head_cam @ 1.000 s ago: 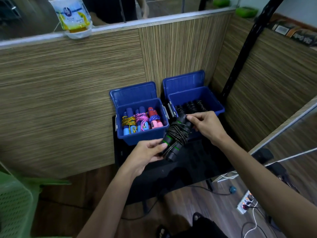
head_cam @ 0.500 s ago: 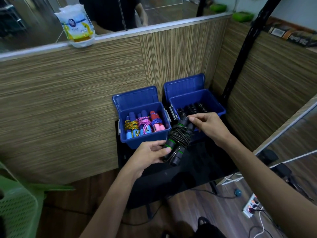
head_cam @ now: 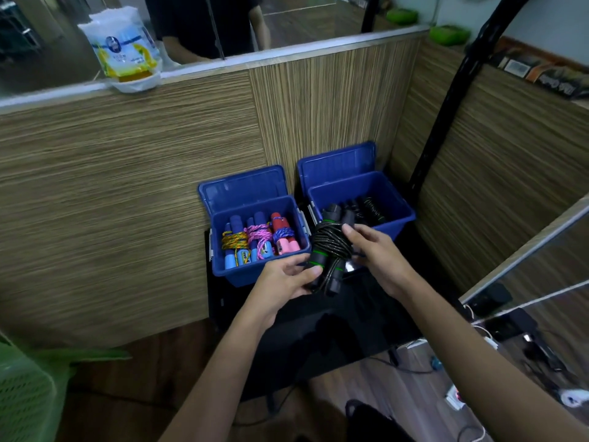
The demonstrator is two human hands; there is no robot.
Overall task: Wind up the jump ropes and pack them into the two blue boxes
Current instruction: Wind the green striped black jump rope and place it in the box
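A black jump rope (head_cam: 330, 247) with green rings on its handles is wound into a bundle and held over the gap between two open blue boxes. My left hand (head_cam: 285, 280) grips the lower handle ends. My right hand (head_cam: 374, 253) holds the bundle's upper right side, thumb and fingers around it. The left blue box (head_cam: 220, 269) holds three wound ropes, yellow, pink and blue, with blue and pink handles. The right blue box (head_cam: 401, 202) holds several black wound ropes at its bottom.
Both boxes stand on a black table (head_cam: 334, 323) against a striped wooden partition (head_cam: 127, 186). A black pole (head_cam: 446, 100) rises at the right. A green plastic chair (head_cam: 28, 393) is at the lower left. Cables and a power strip (head_cam: 455, 397) lie on the floor.
The bundle has been lifted slightly toward the right box, now more upright. My right hand slid from its top end down to its side. The camera tilted up.
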